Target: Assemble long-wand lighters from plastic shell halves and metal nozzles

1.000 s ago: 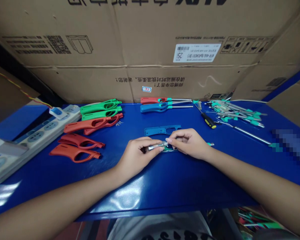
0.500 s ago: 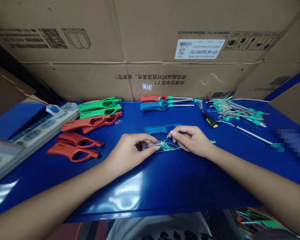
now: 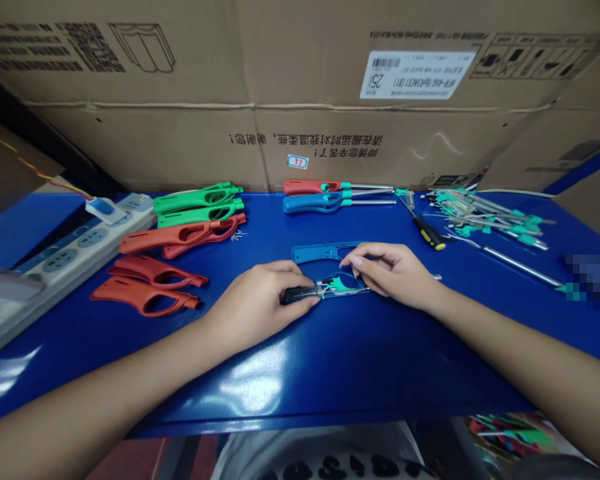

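Observation:
My left hand (image 3: pixel 260 297) is closed around the dark see-through fuel tank (image 3: pixel 301 292) of a lighter, thumb below and fingers above. The tank lies at the left of a blue lighter shell half, mostly hidden under the parts and hands. To its right sit a green trigger piece (image 3: pixel 341 285) and thin white wires. My right hand (image 3: pixel 393 275) hovers over the right end of these parts, thumb and index finger pinched together; what they hold, if anything, is too small to tell. Just behind lies another blue shell half (image 3: pixel 316 253), its right end partly covered by my right hand.
Orange-red shells (image 3: pixel 143 295) and green shells (image 3: pixel 197 213) lie left, beside a white power strip (image 3: pixel 75 250). Assembled lighters (image 3: pixel 313 202) lie at the back. Right are a screwdriver (image 3: pixel 427 233), a pile of metal lighter rods (image 3: pixel 495 217) and a single rod (image 3: pixel 523 267). Cardboard (image 3: pixel 180 147) stands behind.
The tank, which was tilted in my left hand, now lies lower and flatter in the blue shell half. My right hand stays pinched near the trigger end. The view has shifted slightly.

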### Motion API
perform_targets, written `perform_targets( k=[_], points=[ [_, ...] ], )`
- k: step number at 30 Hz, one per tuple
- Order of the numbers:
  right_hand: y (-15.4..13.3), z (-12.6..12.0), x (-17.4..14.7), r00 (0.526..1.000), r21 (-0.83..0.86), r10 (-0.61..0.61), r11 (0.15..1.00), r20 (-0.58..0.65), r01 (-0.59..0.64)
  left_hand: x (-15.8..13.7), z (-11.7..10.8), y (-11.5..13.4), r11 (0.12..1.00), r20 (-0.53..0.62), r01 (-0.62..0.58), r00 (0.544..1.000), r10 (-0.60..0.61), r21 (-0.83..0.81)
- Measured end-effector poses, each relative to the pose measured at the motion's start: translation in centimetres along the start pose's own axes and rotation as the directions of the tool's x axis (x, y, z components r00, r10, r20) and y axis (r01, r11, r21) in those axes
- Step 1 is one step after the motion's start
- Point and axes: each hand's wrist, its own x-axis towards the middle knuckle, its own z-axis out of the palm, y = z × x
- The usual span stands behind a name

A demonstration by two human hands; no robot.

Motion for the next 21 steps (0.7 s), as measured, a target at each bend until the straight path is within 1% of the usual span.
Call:
perform_targets(
  k=[3, 5, 8, 10, 12, 14, 16, 18, 21],
  points=[
    [-0.13, -0.01, -0.04, 1.000, -0.025, 0.003, 1.000, 0.006, -0.002, 0.06, 0.06, -0.06, 0.999, -0.014, -0.023, 1.000, 0.023, -0.032],
    [-0.18, 0.03, -0.09, 1.000, -0.058, -0.024, 0.998, 0.005, 0.025, 0.14, 0.22, -0.23, 0.998, -0.033, -0.031, 0.999, 0.029, -0.062],
    [-0.10, 0.14, -0.26, 0.989, -0.169, -0.147, 0.974, 0.021, 0.148, 0.19, 0.40, -0.42, 0.996, -0.053, -0.048, 0.998, 0.044, -0.076],
    [0.03, 0.19, -0.45, 0.956, -0.262, -0.286, 0.920, 0.067, 0.293, 0.16, 0.39, -0.39, 0.997, -0.042, -0.060, 0.997, 0.058, -0.052],
    [0.15, 0.20, -0.66, 0.900, -0.329, -0.408, 0.838, 0.155, 0.436, 0.12, 0.29, -0.29, 0.997, -0.025, -0.070, 0.997, 0.069, -0.025],
    [0.21, 0.15, -0.82, 0.841, -0.369, -0.479, 0.756, 0.251, 0.541, 0.10, 0.19, -0.22, 0.997, -0.014, -0.071, 0.997, 0.071, -0.015],
    [0.25, 0.05, -0.91, 0.797, -0.395, -0.505, 0.693, 0.332, 0.603, 0.13, 0.15, -0.23, 0.997, -0.016, -0.068, 0.998, 0.068, -0.024],
    [0.30, -0.06, -0.94, 0.764, -0.408, -0.519, 0.647, 0.383, 0.644, 0.17, 0.17, -0.29, 0.997, -0.020, -0.062, 0.998, 0.062, -0.036],
    [0.41, -0.22, -0.93, 0.748, -0.421, -0.516, 0.619, 0.418, 0.663, 0.20, 0.22, -0.33, 0.998, -0.025, -0.047, 0.999, 0.046, -0.048]
  ],
)
